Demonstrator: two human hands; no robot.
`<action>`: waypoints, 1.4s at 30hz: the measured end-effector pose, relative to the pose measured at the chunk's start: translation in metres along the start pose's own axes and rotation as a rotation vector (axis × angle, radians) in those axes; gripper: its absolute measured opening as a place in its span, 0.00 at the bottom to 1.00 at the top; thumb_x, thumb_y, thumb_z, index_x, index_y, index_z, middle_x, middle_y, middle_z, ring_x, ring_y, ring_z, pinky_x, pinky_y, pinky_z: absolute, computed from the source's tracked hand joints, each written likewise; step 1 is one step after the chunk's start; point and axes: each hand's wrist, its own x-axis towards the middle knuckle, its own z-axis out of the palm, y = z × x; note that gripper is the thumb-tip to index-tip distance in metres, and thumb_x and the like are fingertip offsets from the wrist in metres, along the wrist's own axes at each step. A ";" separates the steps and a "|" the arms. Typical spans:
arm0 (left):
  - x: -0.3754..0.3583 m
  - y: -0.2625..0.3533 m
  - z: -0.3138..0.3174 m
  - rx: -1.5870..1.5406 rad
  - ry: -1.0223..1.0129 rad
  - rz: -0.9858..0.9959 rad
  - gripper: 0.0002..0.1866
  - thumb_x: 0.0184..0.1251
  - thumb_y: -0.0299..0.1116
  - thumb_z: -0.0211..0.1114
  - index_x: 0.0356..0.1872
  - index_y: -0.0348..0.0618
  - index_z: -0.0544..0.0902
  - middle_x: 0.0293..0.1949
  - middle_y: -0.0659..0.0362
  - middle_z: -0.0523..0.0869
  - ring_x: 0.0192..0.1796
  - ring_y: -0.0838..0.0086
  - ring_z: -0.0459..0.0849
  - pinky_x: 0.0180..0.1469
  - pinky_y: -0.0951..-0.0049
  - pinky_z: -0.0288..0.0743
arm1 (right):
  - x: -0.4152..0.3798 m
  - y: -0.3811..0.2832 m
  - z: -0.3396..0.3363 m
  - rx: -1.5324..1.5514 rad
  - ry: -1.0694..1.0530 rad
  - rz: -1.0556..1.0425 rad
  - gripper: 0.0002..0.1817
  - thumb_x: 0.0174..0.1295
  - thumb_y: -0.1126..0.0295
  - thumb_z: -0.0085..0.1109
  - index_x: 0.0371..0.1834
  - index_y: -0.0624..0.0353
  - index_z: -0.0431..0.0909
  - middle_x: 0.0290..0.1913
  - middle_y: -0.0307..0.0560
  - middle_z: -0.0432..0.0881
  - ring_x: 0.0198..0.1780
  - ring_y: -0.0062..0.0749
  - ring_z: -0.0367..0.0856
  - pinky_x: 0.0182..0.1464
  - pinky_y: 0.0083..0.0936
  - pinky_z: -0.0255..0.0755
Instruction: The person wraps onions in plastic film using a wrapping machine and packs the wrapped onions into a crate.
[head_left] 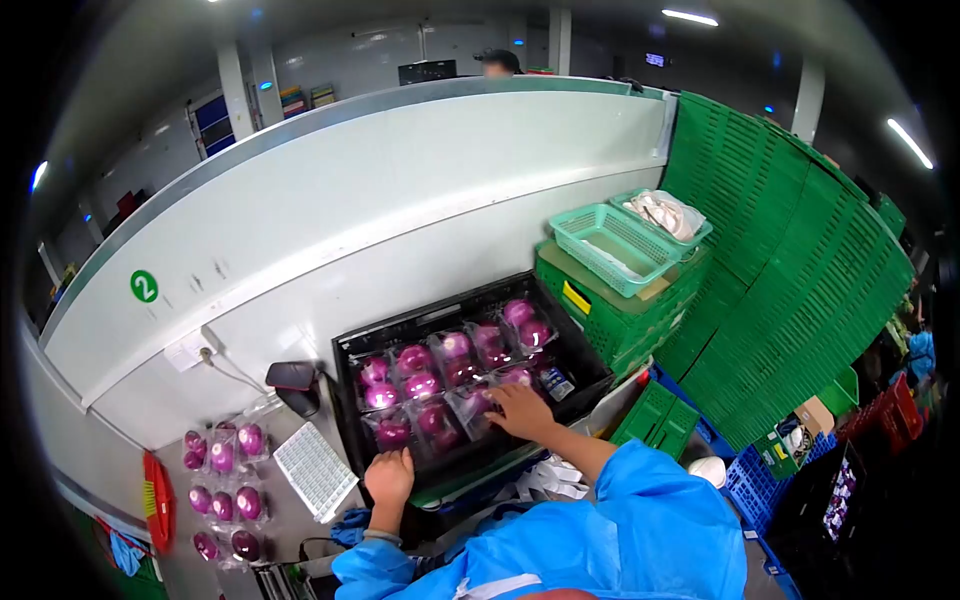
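Note:
A black crate [348,400] holds rows of purple onions [421,384] in clear plastic packs. My right hand [522,410] reaches over the crate's near right part, fingers spread on or just above a pack in the front row. My left hand [389,477] rests at the crate's near left edge with its fingers curled; whether they grip the rim is hard to tell. Left of the crate, a sheet of labels [315,471] lies on the table beside more packed onions [222,503].
A dark scanner-like device [292,377] stands behind the label sheet. Green crates [625,320] with a light green basket [612,250] on top stand at the back right. A white partition [400,150] runs behind. A person's head [499,63] shows beyond it.

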 end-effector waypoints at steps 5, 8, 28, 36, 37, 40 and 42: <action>0.001 -0.004 0.001 -0.038 0.011 -0.004 0.16 0.64 0.39 0.61 0.18 0.43 0.81 0.22 0.53 0.84 0.27 0.58 0.83 0.31 0.58 0.77 | 0.006 -0.004 -0.002 -0.093 -0.079 0.036 0.26 0.64 0.52 0.58 0.59 0.57 0.75 0.55 0.52 0.80 0.58 0.49 0.76 0.60 0.40 0.70; 0.002 -0.003 -0.001 -0.028 0.053 -0.008 0.16 0.63 0.38 0.62 0.17 0.43 0.80 0.21 0.54 0.82 0.26 0.59 0.83 0.30 0.58 0.77 | 0.009 -0.005 0.000 -0.094 -0.015 -0.005 0.24 0.63 0.53 0.60 0.56 0.57 0.77 0.51 0.51 0.82 0.55 0.47 0.77 0.57 0.41 0.73; 0.035 -0.074 0.032 -0.211 -0.251 -0.892 0.27 0.66 0.50 0.63 0.45 0.29 0.80 0.38 0.35 0.84 0.45 0.38 0.82 0.49 0.48 0.75 | 0.045 0.264 -0.060 -0.008 -0.107 0.453 0.42 0.64 0.48 0.59 0.68 0.73 0.59 0.64 0.72 0.69 0.62 0.66 0.71 0.62 0.50 0.67; 0.067 -0.050 0.014 0.051 -0.328 -1.059 0.29 0.63 0.56 0.64 0.37 0.32 0.83 0.33 0.37 0.86 0.40 0.42 0.85 0.45 0.47 0.77 | 0.046 0.239 -0.042 0.147 -0.223 0.921 0.27 0.54 0.60 0.65 0.51 0.72 0.77 0.45 0.72 0.83 0.49 0.64 0.82 0.53 0.49 0.76; 0.066 -0.051 0.013 0.080 -0.327 -1.048 0.29 0.62 0.57 0.64 0.37 0.32 0.83 0.33 0.37 0.86 0.40 0.42 0.85 0.44 0.47 0.77 | 0.035 0.245 -0.031 0.160 -0.212 0.916 0.27 0.54 0.60 0.65 0.50 0.72 0.78 0.44 0.71 0.83 0.47 0.64 0.83 0.52 0.50 0.77; 0.070 -0.045 0.009 0.112 -0.345 -1.057 0.29 0.62 0.57 0.65 0.37 0.32 0.83 0.32 0.37 0.86 0.39 0.42 0.85 0.44 0.48 0.78 | 0.029 0.250 -0.028 0.214 -0.182 0.874 0.26 0.52 0.63 0.64 0.50 0.73 0.78 0.42 0.72 0.83 0.45 0.65 0.83 0.51 0.50 0.77; 0.069 -0.048 0.011 0.115 -0.351 -1.056 0.29 0.62 0.56 0.65 0.36 0.32 0.83 0.32 0.38 0.86 0.38 0.43 0.85 0.43 0.48 0.78 | 0.032 0.248 -0.032 0.195 -0.176 0.874 0.28 0.51 0.65 0.63 0.54 0.72 0.76 0.44 0.72 0.83 0.49 0.64 0.82 0.53 0.49 0.77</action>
